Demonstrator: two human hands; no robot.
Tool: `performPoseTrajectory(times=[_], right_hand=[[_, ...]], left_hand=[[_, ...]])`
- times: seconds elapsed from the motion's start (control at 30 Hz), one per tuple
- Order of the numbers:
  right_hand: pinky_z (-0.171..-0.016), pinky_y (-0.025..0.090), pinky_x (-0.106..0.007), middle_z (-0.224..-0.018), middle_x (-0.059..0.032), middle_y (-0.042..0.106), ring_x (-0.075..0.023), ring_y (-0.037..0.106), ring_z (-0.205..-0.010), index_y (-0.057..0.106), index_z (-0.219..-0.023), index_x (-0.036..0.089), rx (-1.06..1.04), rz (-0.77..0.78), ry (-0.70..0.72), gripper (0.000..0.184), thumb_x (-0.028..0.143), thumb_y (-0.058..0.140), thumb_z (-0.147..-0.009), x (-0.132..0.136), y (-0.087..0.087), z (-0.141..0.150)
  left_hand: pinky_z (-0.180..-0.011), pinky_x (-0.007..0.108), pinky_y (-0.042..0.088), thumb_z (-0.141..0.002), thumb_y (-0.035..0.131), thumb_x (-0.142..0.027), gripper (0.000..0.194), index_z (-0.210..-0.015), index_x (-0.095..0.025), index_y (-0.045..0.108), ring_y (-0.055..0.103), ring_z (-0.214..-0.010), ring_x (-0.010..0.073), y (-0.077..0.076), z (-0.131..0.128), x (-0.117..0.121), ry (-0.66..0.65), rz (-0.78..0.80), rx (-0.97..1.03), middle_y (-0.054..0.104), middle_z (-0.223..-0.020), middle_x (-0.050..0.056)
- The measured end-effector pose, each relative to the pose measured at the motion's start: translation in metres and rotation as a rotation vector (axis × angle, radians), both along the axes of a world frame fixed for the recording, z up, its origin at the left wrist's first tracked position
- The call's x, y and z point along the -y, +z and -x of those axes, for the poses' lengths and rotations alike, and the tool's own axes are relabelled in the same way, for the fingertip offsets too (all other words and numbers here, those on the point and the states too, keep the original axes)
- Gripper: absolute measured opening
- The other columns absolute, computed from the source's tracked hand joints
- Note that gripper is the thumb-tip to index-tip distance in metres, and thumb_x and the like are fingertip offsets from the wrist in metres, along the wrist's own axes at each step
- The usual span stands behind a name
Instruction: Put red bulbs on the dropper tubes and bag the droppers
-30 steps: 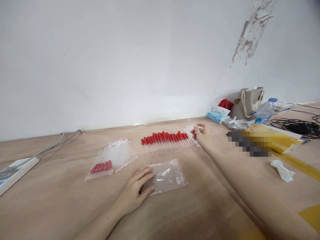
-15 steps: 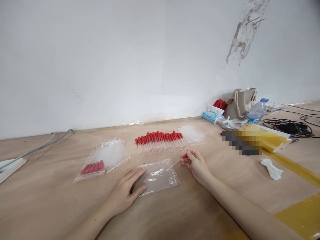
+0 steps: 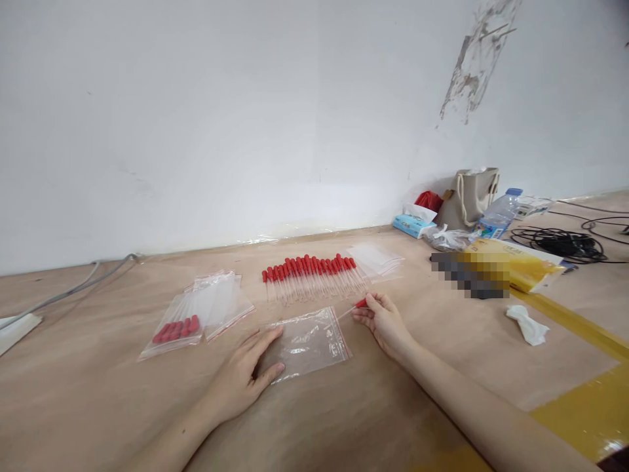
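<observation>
Lowered from the right end of the row of red-topped droppers (image 3: 309, 265) over the past second, the right hand (image 3: 386, 322) now pinches a single dropper (image 3: 362, 303) by its red bulb, just beside the red-edged side of a clear zip bag (image 3: 307, 344) lying flat on the brown-covered counter (image 3: 122, 413). The dropper's thin stem points left over that edge, its tip appearing to reach the bag, though the view is too faint to tell whether it lies inside or above. The left hand (image 3: 246, 373), fingers spread and relaxed, presses on the bag's opposite side, thumb and forefinger apart. Beyond the bag, the remaining droppers lie side by side, bulbs toward the wall (image 3: 196, 131). To their left, a bag holding red bulbs (image 3: 177, 330) rests partly against a fan of bags (image 3: 219, 298); more empty-looking bags (image 3: 376, 259) lie behind the row's right end. Farther right stand a canvas bag (image 3: 474, 196) and a tilted plastic bottle (image 3: 497, 216), near a blue tissue pack (image 3: 413, 225), a yellow package (image 3: 511, 263), coiled black cable (image 3: 565, 246) and a crumpled white tissue (image 3: 527, 324).
</observation>
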State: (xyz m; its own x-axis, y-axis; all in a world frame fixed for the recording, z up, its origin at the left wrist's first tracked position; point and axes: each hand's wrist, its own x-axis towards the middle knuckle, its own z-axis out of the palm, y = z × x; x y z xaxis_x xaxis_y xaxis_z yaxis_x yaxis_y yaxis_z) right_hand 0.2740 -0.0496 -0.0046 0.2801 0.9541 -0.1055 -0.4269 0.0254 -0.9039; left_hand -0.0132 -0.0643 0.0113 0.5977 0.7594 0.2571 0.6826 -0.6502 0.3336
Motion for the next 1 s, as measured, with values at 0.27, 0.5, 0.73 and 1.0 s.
performPoseTrajectory(times=[0.27, 0.5, 0.73, 1.0], right_hand=[[-0.068, 0.044, -0.029, -0.077, -0.0016, 0.06, -0.0139, 0.056, -0.071, 0.059, -0.078, 0.019, 0.821, -0.273, 0.452, 0.015, 0.033, 0.06, -0.072, 0.01, 0.007, -0.006], [-0.084, 0.035, -0.036, -0.094, -0.0037, 0.058, -0.0184, 0.051, -0.092, 0.065, -0.08, 0.024, 1.199, -0.422, 0.306, 0.009, 0.028, 0.061, -0.072, 0.002, -0.003, 0.008], [-0.079, 0.036, -0.036, -0.098, -0.0042, 0.058, -0.0194, 0.05, -0.093, 0.066, -0.085, 0.028, 1.298, -0.378, 0.294, 0.018, 0.028, 0.049, -0.079, 0.004, -0.003, 0.011], [-0.063, 0.042, -0.024, -0.069, -0.0014, 0.06, -0.0132, 0.055, -0.065, 0.057, -0.076, 0.017, 1.147, -0.081, -0.081, 0.01, 0.021, 0.05, -0.07, -0.069, 0.009, -0.018]], left_hand=[[-0.098, 0.041, 0.035, -0.085, 0.045, -0.037, 0.049, -0.131, -0.027, 0.031, 0.041, -0.118, 0.0221, 0.001, -0.001, 0.001, -0.008, 0.004, -0.012, 0.042, -0.131, 0.004], [-0.097, 0.042, 0.036, -0.084, 0.045, -0.036, 0.049, -0.13, -0.027, 0.033, 0.042, -0.117, 0.0228, 0.002, -0.002, 0.0, -0.026, 0.007, 0.02, 0.045, -0.129, 0.005], [-0.098, 0.043, 0.034, -0.084, 0.045, -0.035, 0.042, -0.124, -0.026, 0.043, 0.044, -0.116, 0.0222, 0.003, -0.004, -0.001, -0.053, 0.006, 0.015, 0.051, -0.124, 0.004], [-0.09, 0.04, 0.042, -0.084, 0.045, -0.033, 0.017, -0.093, -0.022, 0.053, 0.048, -0.11, 0.0216, 0.007, -0.006, 0.001, -0.051, 0.075, 0.116, 0.054, -0.117, 0.007]])
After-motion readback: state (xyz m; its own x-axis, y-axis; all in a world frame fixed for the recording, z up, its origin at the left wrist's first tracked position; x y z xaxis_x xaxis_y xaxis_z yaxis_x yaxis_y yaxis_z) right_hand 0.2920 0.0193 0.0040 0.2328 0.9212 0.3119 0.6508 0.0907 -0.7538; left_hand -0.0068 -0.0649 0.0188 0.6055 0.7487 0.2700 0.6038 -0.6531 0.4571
